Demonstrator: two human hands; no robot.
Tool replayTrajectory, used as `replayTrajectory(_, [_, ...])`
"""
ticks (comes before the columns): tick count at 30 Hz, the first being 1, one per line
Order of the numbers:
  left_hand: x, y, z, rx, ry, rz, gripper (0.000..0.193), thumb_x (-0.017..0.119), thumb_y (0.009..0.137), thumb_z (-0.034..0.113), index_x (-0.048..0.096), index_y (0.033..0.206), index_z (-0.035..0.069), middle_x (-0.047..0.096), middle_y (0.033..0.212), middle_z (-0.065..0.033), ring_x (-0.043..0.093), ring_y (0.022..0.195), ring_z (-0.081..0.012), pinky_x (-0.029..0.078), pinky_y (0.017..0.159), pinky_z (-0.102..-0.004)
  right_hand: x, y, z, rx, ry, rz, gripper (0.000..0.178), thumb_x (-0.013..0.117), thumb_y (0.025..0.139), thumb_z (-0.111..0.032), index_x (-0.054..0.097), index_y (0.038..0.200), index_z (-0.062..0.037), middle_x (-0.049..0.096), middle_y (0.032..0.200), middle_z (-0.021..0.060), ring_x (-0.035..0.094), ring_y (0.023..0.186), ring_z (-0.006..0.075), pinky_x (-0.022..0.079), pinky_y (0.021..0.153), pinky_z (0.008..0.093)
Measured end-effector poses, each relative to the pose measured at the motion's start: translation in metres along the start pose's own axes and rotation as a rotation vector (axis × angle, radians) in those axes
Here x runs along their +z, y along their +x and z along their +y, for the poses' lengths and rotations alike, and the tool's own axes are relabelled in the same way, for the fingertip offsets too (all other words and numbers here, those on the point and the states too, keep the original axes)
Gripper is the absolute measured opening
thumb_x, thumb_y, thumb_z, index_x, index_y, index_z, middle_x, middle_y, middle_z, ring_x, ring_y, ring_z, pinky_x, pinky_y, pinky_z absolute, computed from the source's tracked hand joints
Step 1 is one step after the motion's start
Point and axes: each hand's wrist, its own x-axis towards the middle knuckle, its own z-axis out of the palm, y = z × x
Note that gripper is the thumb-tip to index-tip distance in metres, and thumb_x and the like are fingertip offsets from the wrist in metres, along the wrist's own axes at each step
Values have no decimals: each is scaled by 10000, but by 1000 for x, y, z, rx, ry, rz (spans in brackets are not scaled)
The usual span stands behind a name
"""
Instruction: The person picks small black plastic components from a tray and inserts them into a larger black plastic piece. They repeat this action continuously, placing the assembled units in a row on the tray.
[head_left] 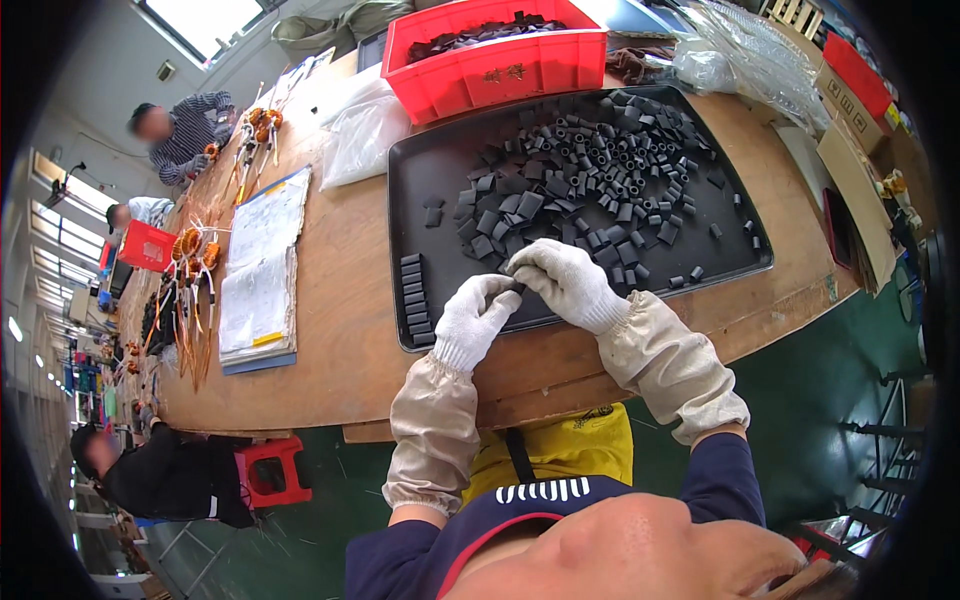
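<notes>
My left hand [477, 318] and my right hand [570, 284], both in white knit gloves, meet over the near edge of a black tray [420, 240]. Their fingertips pinch together at a small black piece [517, 287], mostly hidden by the gloves. Beyond my hands, a loose pile of short black tubes [625, 150] and flat black sleeve pieces [512, 205] covers much of the tray. Along the tray's left wall lies a neat column of black pieces [413, 290], set side by side.
Behind the tray stands a red bin [500, 70] of black pieces. To the left are a plastic bag [365, 140], a clipboard with papers [262, 270] and copper coils with wires [190, 250]. Clear wrapping [740, 60] and cardboard [855, 190] lie right. Other people sit leftward.
</notes>
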Motion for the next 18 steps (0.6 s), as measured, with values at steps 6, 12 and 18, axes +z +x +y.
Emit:
replayTrajectory(6, [-1,0,-9,58,7,-23,263,763,933,155,703,1150,19,736,972,-41,622,845,-68,524,787,-251,-4,1,-4,114,140,-74,130,612,1005,-144,685,1066,-55,684,991,129,690,938,322,549,821,377])
replayTrajectory(12, [-4,0,-4,-43,-80,-91,304,755,935,142,681,1203,19,725,1056,-29,630,943,-85,516,862,-258,-6,1,-5,213,126,-100,156,593,1025,-151,692,1079,-44,694,1011,133,694,933,284,548,848,363])
replayTrajectory(18, [-7,-1,5,-48,-115,-98,296,742,947,195,701,1177,13,730,993,-34,625,892,-81,527,823,-261,2,0,-10,305,126,-62,194,715,966,-212,682,1080,-59,710,985,115,702,919,244,553,838,349])
